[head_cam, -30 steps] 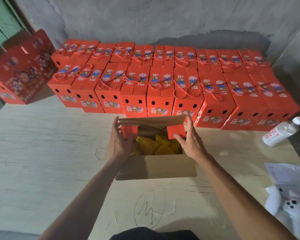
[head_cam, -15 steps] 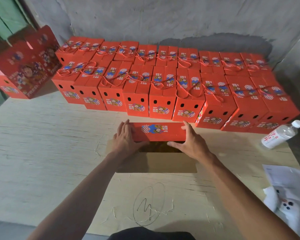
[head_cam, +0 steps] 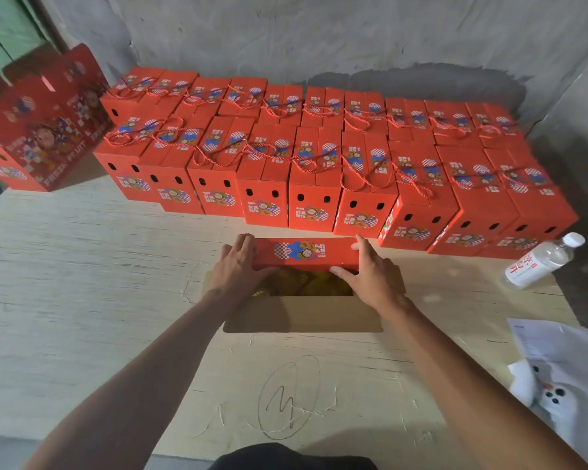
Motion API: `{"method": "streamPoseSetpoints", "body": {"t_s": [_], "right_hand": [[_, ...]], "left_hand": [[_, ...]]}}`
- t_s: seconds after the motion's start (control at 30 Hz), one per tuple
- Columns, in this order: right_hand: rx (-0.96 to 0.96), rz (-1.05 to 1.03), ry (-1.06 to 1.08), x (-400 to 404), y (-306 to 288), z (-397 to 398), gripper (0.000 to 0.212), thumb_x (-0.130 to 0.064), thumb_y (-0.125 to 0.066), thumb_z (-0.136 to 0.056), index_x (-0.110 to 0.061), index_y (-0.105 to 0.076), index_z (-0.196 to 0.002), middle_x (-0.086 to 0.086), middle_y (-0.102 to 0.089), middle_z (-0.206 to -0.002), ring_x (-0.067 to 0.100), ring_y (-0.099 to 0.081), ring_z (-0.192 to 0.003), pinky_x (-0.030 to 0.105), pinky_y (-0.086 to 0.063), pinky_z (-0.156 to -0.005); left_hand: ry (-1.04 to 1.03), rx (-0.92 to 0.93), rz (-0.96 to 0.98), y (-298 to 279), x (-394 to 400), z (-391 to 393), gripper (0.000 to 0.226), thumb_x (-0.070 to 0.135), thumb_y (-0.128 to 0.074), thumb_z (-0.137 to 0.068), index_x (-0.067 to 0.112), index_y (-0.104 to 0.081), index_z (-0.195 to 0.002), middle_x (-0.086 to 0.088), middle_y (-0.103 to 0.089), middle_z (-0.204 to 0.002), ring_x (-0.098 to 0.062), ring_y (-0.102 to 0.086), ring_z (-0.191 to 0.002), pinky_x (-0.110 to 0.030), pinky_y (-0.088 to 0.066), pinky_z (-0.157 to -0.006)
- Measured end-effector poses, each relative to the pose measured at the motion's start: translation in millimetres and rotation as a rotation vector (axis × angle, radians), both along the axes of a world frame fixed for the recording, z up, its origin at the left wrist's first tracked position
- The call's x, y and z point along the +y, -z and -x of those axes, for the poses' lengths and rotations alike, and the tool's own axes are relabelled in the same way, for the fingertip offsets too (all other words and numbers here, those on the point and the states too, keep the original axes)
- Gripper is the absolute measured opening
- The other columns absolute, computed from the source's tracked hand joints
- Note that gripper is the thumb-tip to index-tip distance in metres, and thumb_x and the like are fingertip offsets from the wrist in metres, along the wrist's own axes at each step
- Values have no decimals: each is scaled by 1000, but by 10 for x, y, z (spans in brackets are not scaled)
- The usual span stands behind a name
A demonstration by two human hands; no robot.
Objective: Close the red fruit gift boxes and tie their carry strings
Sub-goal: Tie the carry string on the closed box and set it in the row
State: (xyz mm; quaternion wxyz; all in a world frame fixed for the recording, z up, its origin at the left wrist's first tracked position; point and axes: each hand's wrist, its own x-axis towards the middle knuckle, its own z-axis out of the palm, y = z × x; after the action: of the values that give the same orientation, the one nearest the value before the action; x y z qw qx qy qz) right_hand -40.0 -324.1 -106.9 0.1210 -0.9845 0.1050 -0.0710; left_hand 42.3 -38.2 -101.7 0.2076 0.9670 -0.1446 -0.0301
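The open gift box point(head_cam: 302, 310) is serving as the landmark, sitting on the pale wooden tabletop point(head_cam: 82, 283) straight ahead of the person. Nearest to the camera, in front of the box, a pen scribble inside a drawn oval point(head_cam: 289, 398) is showing on the wood. The box's near flap point(head_cam: 302, 313) is lying open toward the person, its plain brown inner side facing up. Behind that flap, yellow netted fruit point(head_cam: 306, 283) is showing through the gap in the top. The left hand point(head_cam: 240, 266) is resting at the box's left end, its fingers straight and close together, pressing on the end of the red far flap point(head_cam: 306, 254). The right hand point(head_cam: 370, 273) is pressing on the right end of the same flap, fingers extended and slightly spread, thumb reaching along the flap's near edge. The far flap is lying almost flat across the back half of the opening. To the right of the box, white papers point(head_cam: 554, 344) are lying near the table edge, and farther back a clear water bottle point(head_cam: 540, 261) is lying on its side. Behind the box, two rows of closed red gift boxes point(head_cam: 313, 198) are standing packed together, red carry strings point(head_cam: 353, 167) lying looped over their tops. To the far left of the box, a larger red carton point(head_cam: 41, 130) is standing against the wall.
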Motion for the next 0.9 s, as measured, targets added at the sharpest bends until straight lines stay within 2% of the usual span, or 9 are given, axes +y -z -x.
{"method": "streamPoseSetpoints", "body": {"t_s": [0.1, 0.27, 0.4, 0.47, 0.57, 0.67, 0.77, 0.83, 0.9], "right_hand": [[0, 88, -18, 51, -21, -11, 95, -69, -59, -89, -8, -28, -155, 0, -60, -143, 22, -72, -95, 31, -54, -69], [11, 237, -47, 70, -102, -40, 85, -73, -55, -90, -9, -40, -143, 5, -61, -141, 22, -72, -91, 30, -52, -71], [123, 333, 55, 19, -278, -157, 89, -89, -48, -79, -17, -54, -131, 0, -73, -106, 23, -69, -94, 39, -49, -94], [155, 370, 84, -28, -390, -228, 79, -91, -47, -78, -22, -66, -111, -3, -71, -88, 22, -68, -85, 36, -50, -86], [165, 368, 84, -31, -462, -250, 69, -87, -51, -80, -21, -67, -93, -3, -65, -76, 20, -64, -72, 29, -49, -68], [57, 287, 56, 80, -499, -253, 51, -65, -55, -95, -16, -67, -96, -2, -65, -75, 20, -63, -66, 29, -51, -62], [-57, 147, 21, 60, -556, -260, 47, -52, -39, -106, -14, -65, -95, 1, -65, -76, 21, -61, -62, 27, -47, -54], [-126, -69, 59, -25, -623, -246, 55, -51, -33, -108, -10, -65, -92, 4, -66, -77, 22, -61, -61, 24, -40, -50], [-181, -345, 131, -105, -690, -268, 60, -47, -27, -109, -5, -68, -97, 5, -73, -91, 11, -68, -63, 23, -48, -50]], "left_hand": [[11, -44, -44, 2, -3, 27, 58, 72, -64, -83, 27, -38, -107, 9, -47, -125, -23, -49, -106, -41, -56, -67], [1, -26, -83, -16, -45, 2, 64, 71, -65, -85, 20, -45, -118, 6, -48, -137, -26, -49, -112, -41, -55, -75], [-2, 13, -65, -47, -70, 5, 70, 69, -65, -85, 20, -46, -131, 2, -44, -145, -28, -47, -121, -43, -57, -84], [-16, 6, -61, -53, -80, 25, 70, 70, -65, -85, 20, -48, -132, 2, -44, -144, -29, -47, -121, -43, -57, -85], [-22, -1, -45, -43, -83, 49, 70, 70, -66, -85, 20, -48, -131, 2, -45, -145, -29, -47, -121, -44, -57, -85], [-30, 0, -29, -28, -75, 54, 72, 70, -66, -84, 20, -47, -133, 2, -45, -146, -30, -47, -123, -46, -58, -85], [-32, -2, -20, -13, -68, 56, 72, 70, -66, -84, 20, -47, -132, 2, -45, -146, -31, -47, -123, -47, -58, -85], [-31, -1, -20, -3, -63, 52, 71, 70, -66, -83, 20, -47, -130, 2, -45, -146, -32, -47, -122, -47, -58, -84], [-29, 1, -20, 13, -56, 44, 73, 71, -66, -83, 20, -47, -131, 2, -44, -146, -33, -47, -122, -48, -58, -83]]}}
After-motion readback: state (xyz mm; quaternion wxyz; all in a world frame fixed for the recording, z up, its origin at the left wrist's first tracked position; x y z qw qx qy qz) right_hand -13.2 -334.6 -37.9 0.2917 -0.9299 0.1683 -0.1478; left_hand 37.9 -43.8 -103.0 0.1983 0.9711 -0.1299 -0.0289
